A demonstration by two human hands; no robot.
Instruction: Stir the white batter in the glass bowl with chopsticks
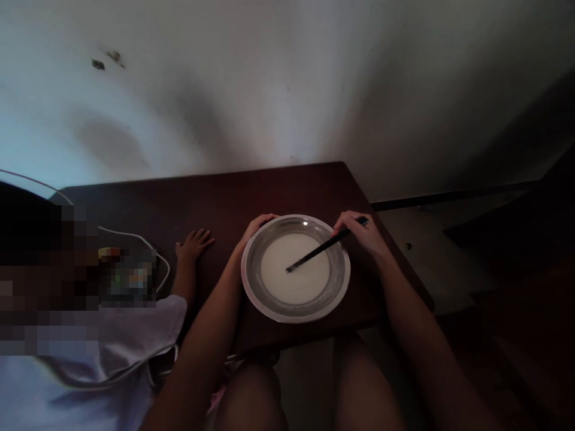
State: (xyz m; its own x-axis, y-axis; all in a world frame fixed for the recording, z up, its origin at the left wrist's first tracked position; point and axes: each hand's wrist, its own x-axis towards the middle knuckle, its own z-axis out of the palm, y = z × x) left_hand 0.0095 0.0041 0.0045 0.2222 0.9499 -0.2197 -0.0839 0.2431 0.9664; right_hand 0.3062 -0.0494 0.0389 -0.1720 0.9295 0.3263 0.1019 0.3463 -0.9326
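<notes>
A round metal bowl [294,312] stands on the table and holds a smooth, milky white mixture [294,290]. Around the bowl's far left side curls my left hand [257,226], its fingertips partly hidden behind the rim. My right hand [359,230], over the right rim, is closed on black chopsticks [320,249]. They slant down to the left, with their whitened tips at the mixture's surface near the middle of the bowl. Whether it is one stick or two pressed together is hard to see.
The dark wooden table [215,197] meets a stained pale wall [251,78]. On the left sits another person in a pale shirt [135,335], one hand [194,244] flat on the table. A white cable [135,235] loops near that arm. The table's right edge drops to the floor [417,263].
</notes>
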